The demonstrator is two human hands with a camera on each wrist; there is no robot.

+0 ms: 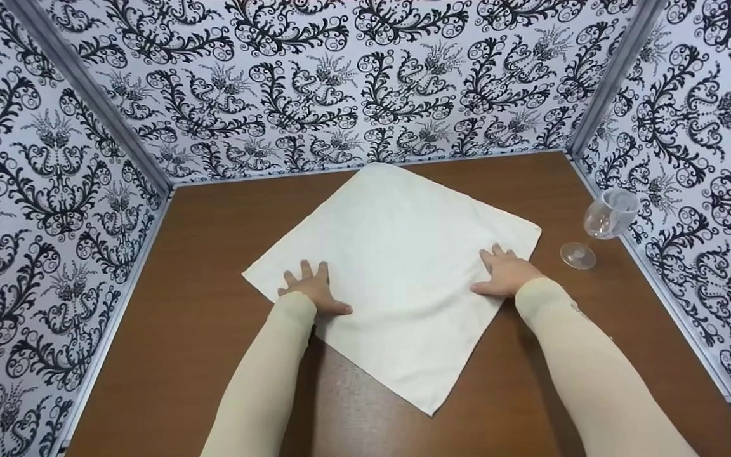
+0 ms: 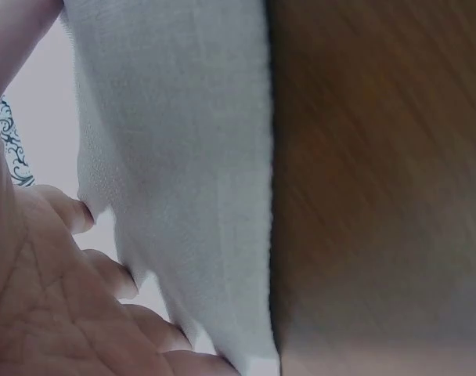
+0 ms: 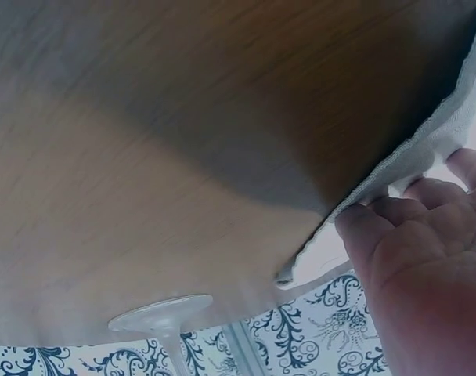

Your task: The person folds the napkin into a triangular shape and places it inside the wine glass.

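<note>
A white cloth napkin (image 1: 397, 241) lies spread on the brown wooden table (image 1: 194, 317), turned so one corner points toward me. My left hand (image 1: 316, 294) rests on its left part, fingers spread and thumb pointing right. On the right side, near the edge, my right hand (image 1: 506, 274) touches the cloth with its fingers apart. A shallow crease runs across the fabric between the hands. In the left wrist view, the fingertips (image 2: 117, 274) meet the cloth beside its edge. The right wrist view shows the fingertips (image 3: 394, 207) against the cloth, whose edge there is slightly raised.
A clear stemmed glass (image 1: 610, 216) stands upright at the right, beyond my right hand; its foot (image 3: 161, 313) also appears in the right wrist view. Patterned black-and-white panels (image 1: 315, 82) enclose the back and sides, with grey metal posts (image 1: 96, 95) at the corners.
</note>
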